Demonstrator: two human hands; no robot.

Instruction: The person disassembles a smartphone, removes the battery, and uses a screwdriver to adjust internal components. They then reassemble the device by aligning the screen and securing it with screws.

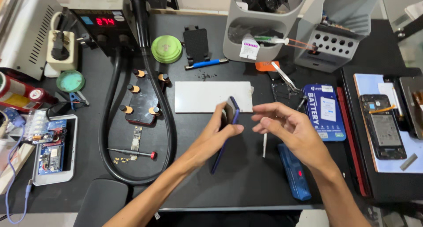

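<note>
My left hand point(220, 131) grips a dark blue phone point(231, 114), held on edge above the black work mat point(246, 183). Its lower end reaches toward the mat near my wrist. To the right of the phone, my right hand point(282, 125) hovers with fingers loosely curled and apart, holding nothing. A thin white-handled tool point(264, 145) lies on the mat just below my right fingers. A white rectangular plate point(202, 96) lies right behind the phone.
A blue battery box point(324, 112) and a blue tool point(294, 172) lie to the right. An opened phone point(382, 126) rests on a tray at far right. A hot-air station point(105, 22) with its black hose point(105, 134), a board holder point(142, 101), a screwdriver point(132, 153) and a grey organiser point(260, 24) stand around.
</note>
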